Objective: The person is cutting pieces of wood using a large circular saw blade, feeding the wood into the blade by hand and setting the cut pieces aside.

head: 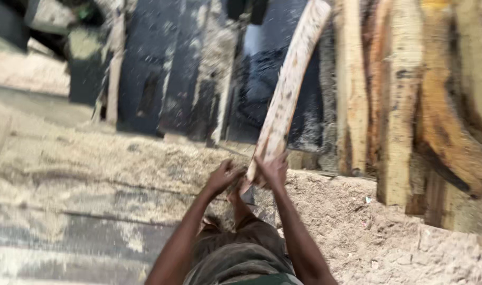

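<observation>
Both hands, left hand (225, 176) and right hand (273, 170), were closed round the low end of a pale wooden slab (288, 89), seemingly tight; a firm two-handed hold suited it above the sawdust floor (357, 221).

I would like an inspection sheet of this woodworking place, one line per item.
Surface: ground covered in sawdust; flat boards at left, dusted too.
Job's things: long pale wood slab, curved, its lower end held in both hands, upper end leaning toward the stacked timber.
Clutter: small scraps on the sawdust.
Grippers: left hand and right hand both closed on the slab's lower end.
Cables: nothing seen.
Surroundings: rough wood slabs standing on end at right; dark machine or panel behind, blurred.
</observation>
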